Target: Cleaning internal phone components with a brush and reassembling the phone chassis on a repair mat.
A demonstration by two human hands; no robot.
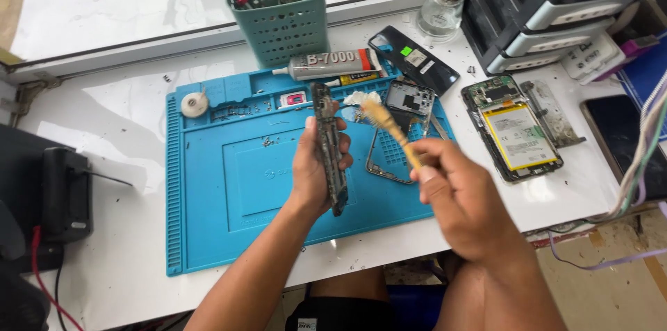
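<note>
My left hand (314, 168) grips a dark, narrow phone part (328, 147) held on edge above the blue work mat (208, 192). A small wooden-handled brush (389, 126) is in my right hand (462, 199), bristles pointing up and left near the part's upper end. Just behind the brush, a phone frame (401, 129) with a camera cutout lies on the mat. An opened phone with a yellow battery (517, 133) rests to the right on the white table.
A teal tool basket (281, 22) stands at the back, a glue tube (333, 63) in front of it. A glass bottle (441, 11), grey drawers (556, 11), a dark phone back (413, 60), a black device (66, 195) at left, cables at right.
</note>
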